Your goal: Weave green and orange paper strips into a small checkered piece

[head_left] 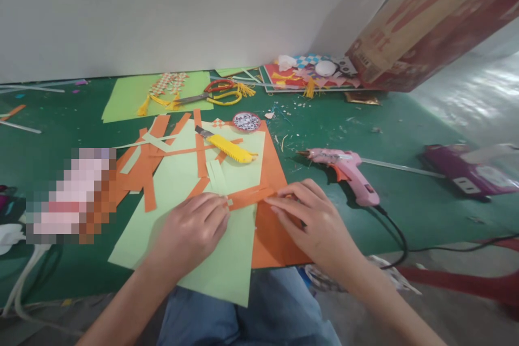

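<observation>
Orange strip (246, 196), one: five o'clock from knife (230, 147). Right hand (311, 215): pinching three-o'clock end. Left hand (199, 231): apparently pinching nine-o'clock end, thumb hidden. Handling: light, even tension; no kinks.

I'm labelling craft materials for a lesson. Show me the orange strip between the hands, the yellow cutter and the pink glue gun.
Orange strip (246, 196): head view, middle of its length.
Yellow cutter (230, 147): head view, on its handle.
Pink glue gun (349, 162): head view, body just above the handle.
</observation>
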Demonstrator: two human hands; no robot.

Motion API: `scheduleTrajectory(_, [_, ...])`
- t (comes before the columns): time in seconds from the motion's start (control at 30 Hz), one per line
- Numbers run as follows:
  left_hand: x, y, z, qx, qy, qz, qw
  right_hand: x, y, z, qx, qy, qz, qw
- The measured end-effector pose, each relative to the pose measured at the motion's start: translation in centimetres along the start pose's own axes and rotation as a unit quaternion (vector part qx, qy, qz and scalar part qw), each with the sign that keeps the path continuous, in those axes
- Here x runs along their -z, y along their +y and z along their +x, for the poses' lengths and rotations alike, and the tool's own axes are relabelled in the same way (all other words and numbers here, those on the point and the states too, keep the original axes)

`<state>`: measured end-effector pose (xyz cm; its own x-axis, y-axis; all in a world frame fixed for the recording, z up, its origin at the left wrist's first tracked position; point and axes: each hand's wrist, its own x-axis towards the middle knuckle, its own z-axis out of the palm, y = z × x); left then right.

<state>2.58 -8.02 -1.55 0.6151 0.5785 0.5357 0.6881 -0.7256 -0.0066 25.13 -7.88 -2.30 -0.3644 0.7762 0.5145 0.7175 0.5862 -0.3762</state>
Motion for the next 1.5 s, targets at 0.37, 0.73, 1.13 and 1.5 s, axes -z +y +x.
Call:
scheduleTrajectory(0.37, [0.0,0.0,0.2,0.070,-0.017,-0.031,0.997,-1.2,-1.6,0.7,0.087,-0.067,-0.054,0.993])
scheduleTrajectory(0.73, [0.0,-0.1,-0.1,0.106,-0.021,-0.056,0.993,-1.6,-2.3,1.1,0.144,-0.126,-0.091,0.977])
scheduleTrajectory(1.13, [0.0,-0.2,0.0,0.114,-0.004,-0.076,0.991,-2.4,-1.9,1.6,0.120,-0.074,-0.061,0.988])
scheduleTrajectory(1.5, [0.3,-0.5,-1.3,0.113,-0.048,-0.105,0.987,-3.6,-2.0,2.1,0.170,-0.018,-0.093,0.981])
